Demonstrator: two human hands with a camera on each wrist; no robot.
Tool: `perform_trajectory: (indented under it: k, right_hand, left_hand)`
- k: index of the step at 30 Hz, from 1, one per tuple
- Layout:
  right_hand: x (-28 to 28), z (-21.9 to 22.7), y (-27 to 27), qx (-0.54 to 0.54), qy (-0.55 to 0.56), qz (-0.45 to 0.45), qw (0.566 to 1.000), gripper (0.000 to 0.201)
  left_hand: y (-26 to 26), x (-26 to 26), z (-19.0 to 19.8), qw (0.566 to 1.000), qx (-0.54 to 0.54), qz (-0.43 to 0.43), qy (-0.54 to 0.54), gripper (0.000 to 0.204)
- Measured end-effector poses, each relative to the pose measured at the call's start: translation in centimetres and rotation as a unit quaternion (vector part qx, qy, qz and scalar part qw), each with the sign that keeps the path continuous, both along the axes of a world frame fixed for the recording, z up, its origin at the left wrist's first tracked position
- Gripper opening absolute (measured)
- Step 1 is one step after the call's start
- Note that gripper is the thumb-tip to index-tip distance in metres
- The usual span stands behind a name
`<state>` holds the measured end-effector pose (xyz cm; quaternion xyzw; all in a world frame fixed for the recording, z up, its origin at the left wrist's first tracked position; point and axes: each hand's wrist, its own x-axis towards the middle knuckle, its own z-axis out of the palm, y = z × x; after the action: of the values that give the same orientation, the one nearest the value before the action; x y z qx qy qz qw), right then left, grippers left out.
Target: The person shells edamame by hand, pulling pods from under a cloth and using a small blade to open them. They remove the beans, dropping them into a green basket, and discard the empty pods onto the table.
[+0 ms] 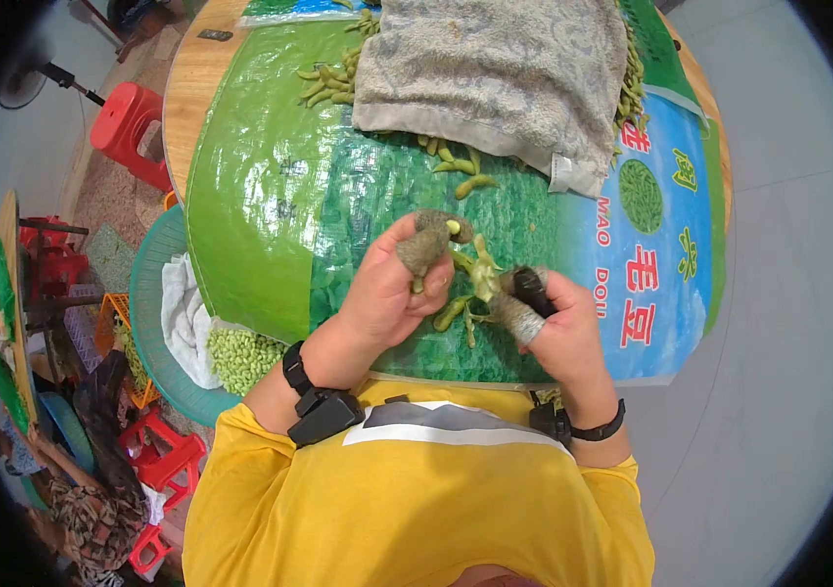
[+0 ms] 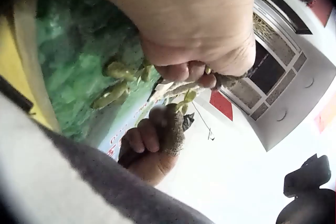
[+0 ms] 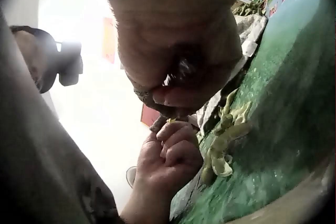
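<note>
In the head view my left hand (image 1: 392, 289), its thumb and a finger wrapped in grey-brown cloth, is curled round an edamame pod (image 1: 417, 285); a pale green bean (image 1: 453, 227) shows at its fingertips. My right hand (image 1: 565, 328), with black and silver wrapping on its digits, faces it a short way off. The left wrist view shows a green edamame pod (image 2: 189, 97) pinched at that hand's wrapped tips. Under and between both hands lie several opened edamame pods (image 1: 453, 311) on the printed green sheet (image 1: 368, 333).
A grey patterned towel (image 1: 495, 78) covers a heap of edamame pods (image 1: 330, 83) at the back. On the left, a teal basin (image 1: 149, 284) holds shelled beans (image 1: 243, 359) and a white cloth (image 1: 187, 313). Red stools (image 1: 126, 127) and another person (image 1: 93, 509) are farther left.
</note>
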<state>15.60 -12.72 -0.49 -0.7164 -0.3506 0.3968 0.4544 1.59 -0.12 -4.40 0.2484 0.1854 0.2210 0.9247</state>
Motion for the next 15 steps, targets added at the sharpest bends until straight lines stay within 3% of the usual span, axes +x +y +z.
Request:
perform_trajectory:
  k: [2,4,5,6,8,12,15]
  right_hand:
    - [0.2,-0.1,0.0,-0.024,0.041,-0.037,0.998,0.021]
    - [0.3,-0.1,0.0,0.046,0.014,-0.082,0.995,0.019]
    - [0.5,-0.6,-0.1,0.059,-0.075,-0.077,0.993,0.020]
    - [0.4,-0.4,-0.1,0.059,-0.075,-0.075,0.993,0.020]
    - [0.2,0.0,0.2,0.164,-0.270,-0.020,0.949,0.022]
    - [-0.8,-0.4,0.4,0.153,-0.334,-0.010,0.930,0.024]
    - [-0.8,-0.7,0.4,0.160,-0.257,-0.014,0.953,0.018]
  left_hand:
    - [0.3,-0.5,-0.2,0.999,-0.017,-0.007,-0.033,0.019]
    - [0.4,-0.9,-0.2,0.990,0.066,-0.122,-0.017,0.020]
    - [0.3,-0.8,0.1,0.986,0.074,-0.147,0.011,0.019]
    - [0.2,-0.7,0.1,0.987,0.074,-0.145,0.010,0.019]
    - [-0.1,-0.4,-0.2,0.982,0.030,-0.184,0.001,0.019]
    - [-1.4,0.6,0.2,0.981,0.063,-0.143,0.112,0.022]
    - [-1.8,0.6,-0.3,0.988,0.033,-0.123,0.090,0.020]
